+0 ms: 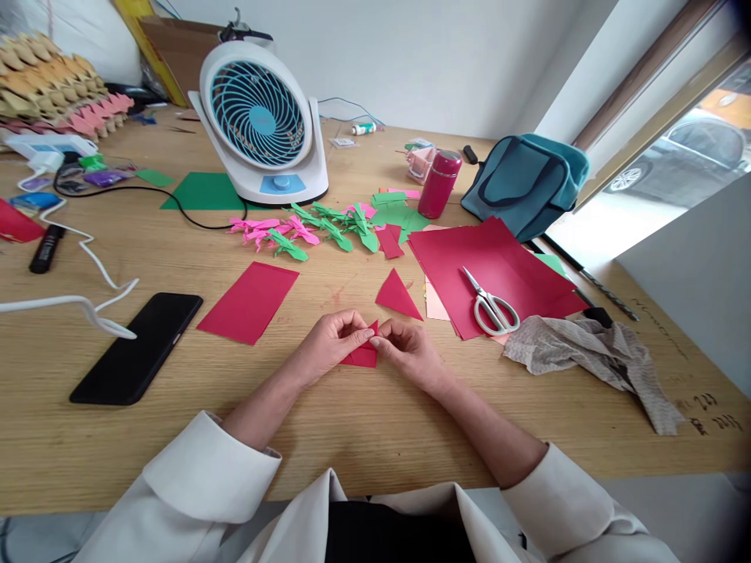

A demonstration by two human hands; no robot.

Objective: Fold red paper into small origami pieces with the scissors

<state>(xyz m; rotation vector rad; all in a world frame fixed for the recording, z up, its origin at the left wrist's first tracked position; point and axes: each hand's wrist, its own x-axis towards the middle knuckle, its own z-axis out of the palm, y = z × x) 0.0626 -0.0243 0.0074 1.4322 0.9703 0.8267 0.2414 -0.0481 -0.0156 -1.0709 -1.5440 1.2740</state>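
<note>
A person's left hand (pixel 339 342) and right hand (pixel 409 349) meet over a wooden surface (pixel 357 430), each grip closed, thumb against fingers, pinching the upper part of a small folded red paper (pixel 360 359). The folded piece sits between the two hands, near the front of the surface, its top partly hidden by the fingertips.

Just beyond it lies a red paper triangle (pixel 399 295), with small red paper pieces (pixel 389 242) farther back. To the left, a red rectangular sheet (pixel 249 303) lies flat near a black phone (pixel 137 349). To the right, white-handled scissors (pixel 486 296) rest closed on a stack of large red sheets (pixel 451 258), beside a crumpled patterned cloth (pixel 563 344).

Behind the hands, pink and green folded paper figures (pixel 334 231) crowd together in front of a white fan (pixel 262 121) with blue blades, which stands upright by a dark green sheet (pixel 199 190). An upright red flask (pixel 440 185) stands near a teal bag (pixel 522 184) at the right rear.
</note>
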